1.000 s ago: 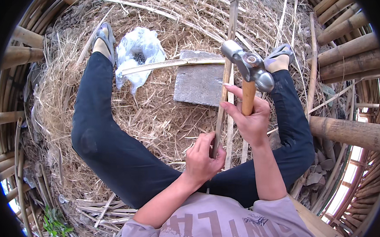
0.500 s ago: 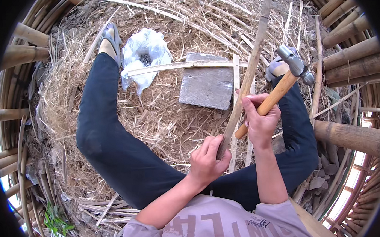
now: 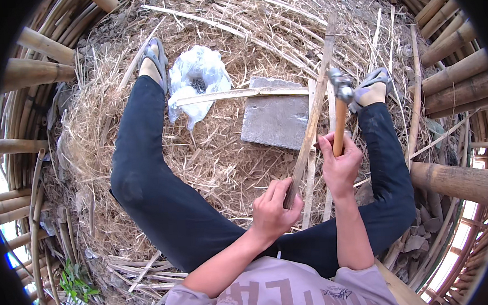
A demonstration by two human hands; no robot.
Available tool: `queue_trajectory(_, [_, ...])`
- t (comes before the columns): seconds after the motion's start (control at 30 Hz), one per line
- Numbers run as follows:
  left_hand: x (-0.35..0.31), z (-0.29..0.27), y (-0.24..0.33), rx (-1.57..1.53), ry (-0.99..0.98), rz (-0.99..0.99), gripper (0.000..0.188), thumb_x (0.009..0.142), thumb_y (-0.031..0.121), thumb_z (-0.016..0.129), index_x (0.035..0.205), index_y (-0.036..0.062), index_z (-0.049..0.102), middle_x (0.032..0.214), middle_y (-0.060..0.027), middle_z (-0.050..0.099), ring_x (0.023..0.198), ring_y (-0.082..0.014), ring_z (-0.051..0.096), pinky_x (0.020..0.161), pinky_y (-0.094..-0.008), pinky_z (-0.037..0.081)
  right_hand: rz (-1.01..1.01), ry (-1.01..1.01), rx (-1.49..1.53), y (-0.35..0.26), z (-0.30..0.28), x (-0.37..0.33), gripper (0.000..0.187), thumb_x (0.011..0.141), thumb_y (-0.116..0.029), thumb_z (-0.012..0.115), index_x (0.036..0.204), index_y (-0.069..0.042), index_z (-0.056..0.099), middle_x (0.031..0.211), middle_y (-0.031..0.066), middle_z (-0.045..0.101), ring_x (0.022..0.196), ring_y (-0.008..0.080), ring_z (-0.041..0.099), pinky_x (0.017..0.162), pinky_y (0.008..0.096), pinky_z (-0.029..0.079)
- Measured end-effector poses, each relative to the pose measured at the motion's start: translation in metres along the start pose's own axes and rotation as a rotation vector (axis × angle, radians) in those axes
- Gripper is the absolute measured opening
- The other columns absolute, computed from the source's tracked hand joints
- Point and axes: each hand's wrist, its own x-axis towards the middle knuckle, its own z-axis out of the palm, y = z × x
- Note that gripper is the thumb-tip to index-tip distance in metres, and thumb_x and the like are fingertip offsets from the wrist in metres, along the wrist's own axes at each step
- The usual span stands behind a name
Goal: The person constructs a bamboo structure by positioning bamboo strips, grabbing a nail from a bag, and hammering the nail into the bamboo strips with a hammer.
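My left hand [image 3: 276,210] is closed around the lower end of a long brown bamboo strip [image 3: 312,110], which slants up and away to the right. A hammer [image 3: 339,124] with a wooden handle and metal head stands nearly upright in my right hand [image 3: 343,168], its head at the top. The thumb and fingertips of that hand are beside the strip's right edge; something small and dark shows at them, too small to make out. Beyond the strip lies a grey concrete block [image 3: 272,120], with a pale split strip [image 3: 235,94] across its far part.
A clear plastic bag [image 3: 213,77] with small dark things inside lies left of the block. Dry straw and shavings [image 3: 211,160] cover the ground between my outstretched legs. Bamboo pole walls [image 3: 455,174] curve around both sides. Split strips [image 3: 134,271] are piled at lower left.
The hammer has turned in my right hand from leaning right to nearly upright, its head swinging left and nearer the strip. My left hand still holds the strip's lower end.
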Motion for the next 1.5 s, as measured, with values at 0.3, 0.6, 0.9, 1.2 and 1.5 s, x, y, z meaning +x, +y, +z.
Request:
queue_trajectory(0.3, [0.007,-0.008,-0.004,-0.119,0.074,-0.141,0.026,0.085,0.004,0.067,0.110,0.0000,0.059,0.077,-0.0090,0.058,0.059,-0.0176,0.060,0.052,-0.0310,0.048,0.174,0.044,0.239,-0.018,-0.052,0.009,0.013,0.089,-0.007,0.076,0.085,-0.005,0.064,0.072,-0.0050,0.059,0.059,0.0002,0.048,0.049,0.0176,0.036])
queue_trajectory(0.6, [0.003,-0.009,-0.006,-0.272,0.034,-0.259,0.025,0.092,0.007,0.062,0.114,-0.0020,0.057,0.084,-0.0144,0.061,0.065,-0.0246,0.063,0.059,-0.0367,0.051,-0.122,0.523,-0.139,0.047,-0.248,0.073,0.009,0.094,-0.014,0.071,0.095,-0.007,0.067,0.117,0.0077,0.069,0.050,-0.0035,0.036,0.043,0.0162,0.027])
queue_trajectory(0.9, [0.016,0.012,-0.008,-0.647,-0.113,-0.525,0.021,0.101,0.005,0.055,0.120,-0.0022,0.054,0.092,-0.0071,0.066,0.084,-0.0130,0.068,0.072,-0.0267,0.055,0.273,0.446,0.773,0.022,-0.143,0.048,0.037,0.102,-0.037,0.058,0.079,-0.008,0.061,0.065,-0.0029,0.052,0.042,0.0022,0.034,0.037,0.0190,0.026])
queue_trajectory(1.2, [0.001,0.077,-0.070,-0.444,-0.010,-0.733,0.024,0.102,0.009,0.055,0.125,0.0031,0.056,0.088,-0.0009,0.058,0.069,-0.0072,0.059,0.058,-0.0217,0.046,0.511,0.147,0.629,0.056,-0.069,0.031,0.051,0.101,-0.048,0.056,0.067,-0.013,0.043,0.067,0.0003,0.053,0.038,0.0031,0.034,0.034,0.0205,0.026])
queue_trajectory(1.5, [0.002,0.074,-0.077,-0.467,0.045,-0.828,0.020,0.101,0.016,0.060,0.117,0.0052,0.057,0.078,0.0026,0.053,0.064,-0.0049,0.051,0.055,-0.0225,0.042,0.518,0.168,0.682,0.048,-0.072,0.036,0.048,0.103,-0.046,0.055,0.069,-0.013,0.045,0.067,-0.0001,0.051,0.039,0.0022,0.033,0.035,0.0198,0.028])
